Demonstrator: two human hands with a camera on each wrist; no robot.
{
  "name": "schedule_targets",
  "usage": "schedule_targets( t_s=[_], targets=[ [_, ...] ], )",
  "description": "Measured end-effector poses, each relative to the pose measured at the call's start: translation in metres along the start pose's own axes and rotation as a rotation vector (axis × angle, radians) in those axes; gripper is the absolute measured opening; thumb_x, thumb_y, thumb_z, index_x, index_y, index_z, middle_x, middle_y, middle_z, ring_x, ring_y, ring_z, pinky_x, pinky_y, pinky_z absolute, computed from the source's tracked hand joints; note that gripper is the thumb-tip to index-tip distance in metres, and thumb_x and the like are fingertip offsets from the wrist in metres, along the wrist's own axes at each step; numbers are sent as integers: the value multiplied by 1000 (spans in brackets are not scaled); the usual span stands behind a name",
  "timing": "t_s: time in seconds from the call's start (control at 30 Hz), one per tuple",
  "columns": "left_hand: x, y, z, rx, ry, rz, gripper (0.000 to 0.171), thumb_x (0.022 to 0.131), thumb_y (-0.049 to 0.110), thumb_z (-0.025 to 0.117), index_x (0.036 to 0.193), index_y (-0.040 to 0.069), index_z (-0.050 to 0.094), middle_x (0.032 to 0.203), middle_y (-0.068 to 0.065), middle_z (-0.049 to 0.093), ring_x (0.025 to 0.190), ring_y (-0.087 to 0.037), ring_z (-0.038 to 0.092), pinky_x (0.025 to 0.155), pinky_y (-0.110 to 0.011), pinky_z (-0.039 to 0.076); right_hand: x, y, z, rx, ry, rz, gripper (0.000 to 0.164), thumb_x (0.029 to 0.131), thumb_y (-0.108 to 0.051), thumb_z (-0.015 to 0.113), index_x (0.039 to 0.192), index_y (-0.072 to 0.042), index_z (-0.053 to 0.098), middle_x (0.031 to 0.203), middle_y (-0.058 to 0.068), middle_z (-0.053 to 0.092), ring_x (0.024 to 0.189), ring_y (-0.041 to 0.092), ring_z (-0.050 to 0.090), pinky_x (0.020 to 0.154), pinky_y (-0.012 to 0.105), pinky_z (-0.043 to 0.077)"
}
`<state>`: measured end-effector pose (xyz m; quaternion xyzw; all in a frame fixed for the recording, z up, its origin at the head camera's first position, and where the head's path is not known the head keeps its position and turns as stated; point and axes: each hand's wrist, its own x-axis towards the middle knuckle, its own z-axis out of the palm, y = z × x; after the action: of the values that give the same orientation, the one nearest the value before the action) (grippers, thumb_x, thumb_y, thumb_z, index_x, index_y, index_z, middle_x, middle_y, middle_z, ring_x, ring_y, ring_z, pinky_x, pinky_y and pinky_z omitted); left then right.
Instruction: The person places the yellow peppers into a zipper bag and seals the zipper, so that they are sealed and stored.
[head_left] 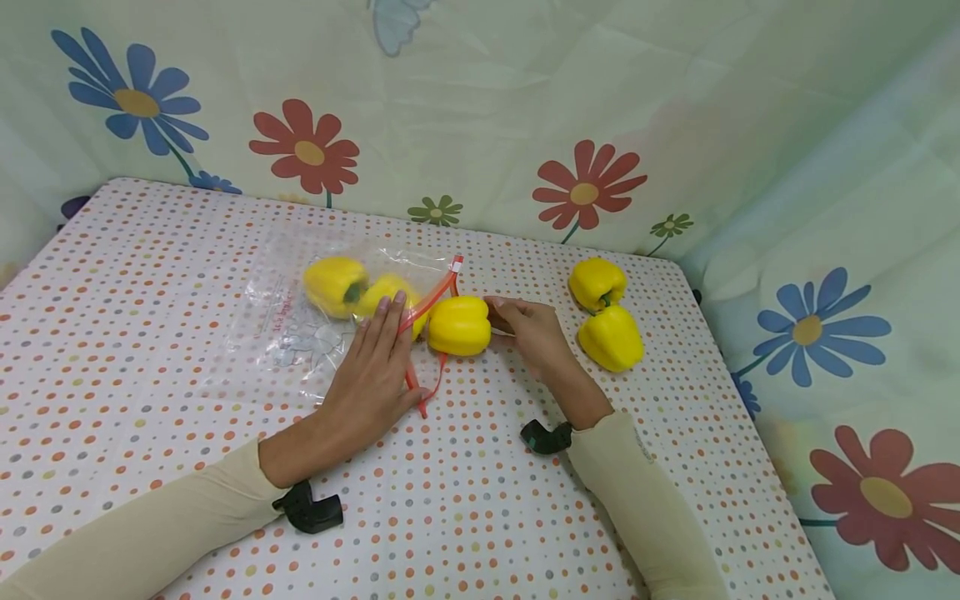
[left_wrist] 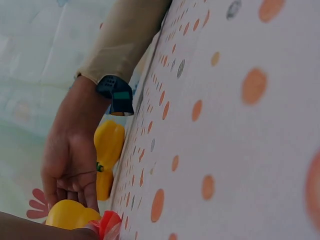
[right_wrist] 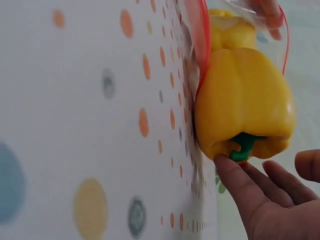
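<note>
A clear zip bag (head_left: 251, 354) with a red zip edge (head_left: 433, 302) lies flat on the table, with two yellow bell peppers (head_left: 330, 285) inside it. Another yellow bell pepper (head_left: 460, 326) sits on its side at the bag's mouth. My left hand (head_left: 367, 387) rests on the bag near the red edge, fingers stretched out and thumb spread by the lower strip. On the other side, extended fingertips of my right hand (head_left: 531, 335) touch that pepper at its green stem (right_wrist: 243, 146) end. The right thumb (right_wrist: 307, 165) stands apart from the pepper.
Two more yellow bell peppers (head_left: 611, 337) lie together to the right of my right hand. A dotted cloth covers the table (head_left: 420, 525). Behind and to the right hangs a flower-printed curtain (head_left: 450, 108). Each wrist wears a black camera mount (head_left: 546, 437).
</note>
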<state>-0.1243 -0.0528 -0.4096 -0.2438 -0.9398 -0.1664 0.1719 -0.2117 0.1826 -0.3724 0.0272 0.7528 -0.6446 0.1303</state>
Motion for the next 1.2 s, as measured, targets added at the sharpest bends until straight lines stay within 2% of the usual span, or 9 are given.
schedule_targets(
  t_s=[0.13,0.3,0.5,0.6,0.97,1.2],
  targets=[
    [0,1,0,2,4,3,106,77,39,83,148,-12,22,160,-21,-3,147,-34,-1,116,-47,8,-5,0,-3,77,-39,35,36,103,-12,48,137,1,53,136,10,54,121,22,54,90,33,51],
    [0,1,-1,10,3,7,107,77,39,82,148,-12,21,160,-21,-3,147,-34,-1,116,-47,8,-13,1,-9,130,-43,66,36,103,-9,48,136,3,52,137,12,53,122,24,54,91,35,51],
    [1,0,-1,23,3,8,107,77,39,82,148,-12,20,160,-21,-2,147,-35,0,116,-47,8,-22,1,-10,291,-140,98,37,102,-4,47,138,5,49,142,13,49,125,28,52,89,40,51],
    [1,0,-1,21,0,5,107,77,39,82,148,-12,20,160,-21,-3,147,-35,0,116,-47,7,-25,1,-7,349,-167,87,39,101,-2,46,139,6,47,143,13,48,127,29,50,90,40,50],
    [1,0,-1,19,10,9,107,77,40,82,149,-12,21,160,-22,0,147,-34,-1,116,-47,8,-28,-3,4,374,-205,32,39,101,0,42,139,8,46,144,15,46,129,29,48,92,40,49],
    [1,0,0,18,16,14,108,77,40,82,149,-12,21,160,-22,2,147,-35,1,116,-47,7,-27,-5,14,366,-210,36,39,100,1,43,139,7,47,142,15,48,128,29,49,91,39,50]
  ],
)
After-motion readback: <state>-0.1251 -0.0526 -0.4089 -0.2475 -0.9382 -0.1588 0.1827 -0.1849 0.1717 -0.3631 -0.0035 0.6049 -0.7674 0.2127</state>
